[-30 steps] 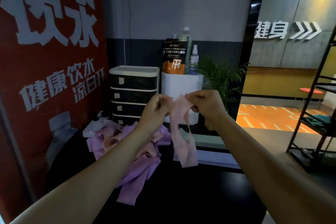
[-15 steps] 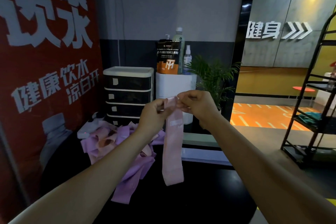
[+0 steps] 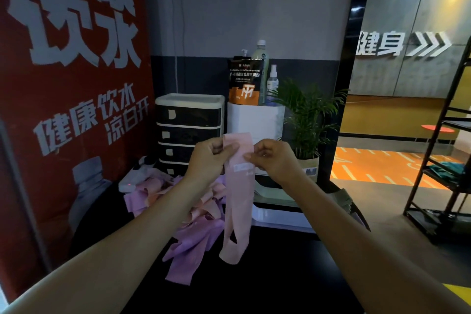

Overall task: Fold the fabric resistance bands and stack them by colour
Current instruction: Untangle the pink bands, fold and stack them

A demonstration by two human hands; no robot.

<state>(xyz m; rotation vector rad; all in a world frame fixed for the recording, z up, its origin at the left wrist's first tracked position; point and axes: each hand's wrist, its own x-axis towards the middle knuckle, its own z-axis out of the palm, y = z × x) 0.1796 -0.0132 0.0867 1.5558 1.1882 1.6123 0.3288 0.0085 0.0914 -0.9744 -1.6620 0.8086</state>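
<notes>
Pink band held up between both my hands, over the dark tabletop.

My left hand pinches the left edge of the pink band near its top, and my right hand pinches the right edge; the band hangs straight down, its lower loop just above the tabletop. Behind and to the left lies the heap of purple and peach bands, partly hidden by my left forearm. Further back stand a black drawer unit, a white box topped with an orange pouch and bottles, and a potted plant.
</notes>
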